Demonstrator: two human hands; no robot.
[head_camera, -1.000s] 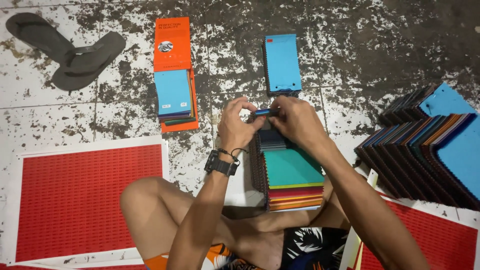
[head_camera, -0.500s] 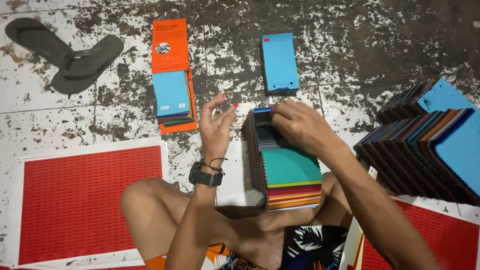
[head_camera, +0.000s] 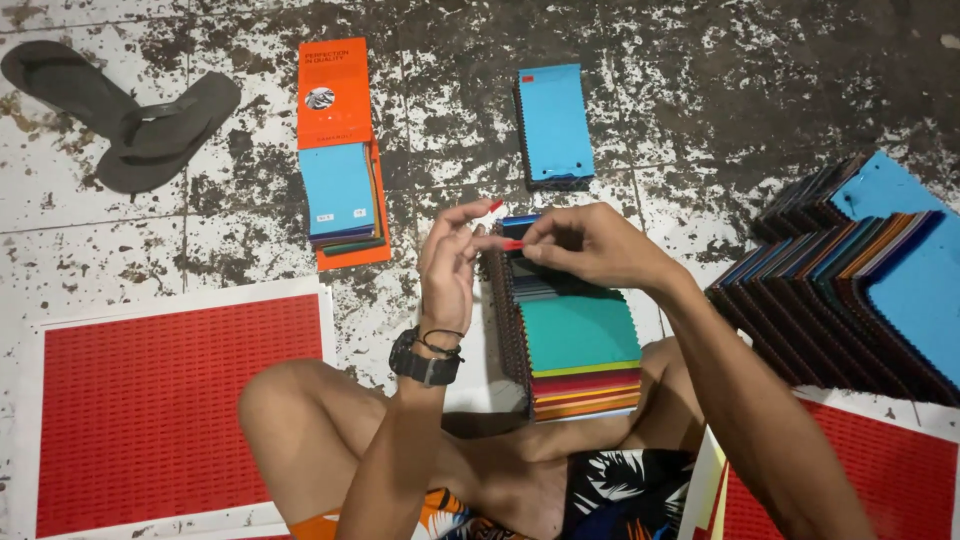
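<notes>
Pinching a small red sticker (head_camera: 512, 244), right hand (head_camera: 590, 248) over layered fabric swatches (head_camera: 575, 345).

We have one view only, from a camera worn on the head, and it looks almost straight down at the floor (head_camera: 700, 60) in front of us. Our own bent legs fill the bottom edge, so the lens sits close above our lap, with the left hand (head_camera: 448, 270) and right hand (head_camera: 590, 245) near the middle of the frame. The top of the picture is the ground farthest from us, where a pair of sandals (head_camera: 120, 110) lies at the left corner. Stacks at the right run off the edge. No second view shares the scene
</notes>
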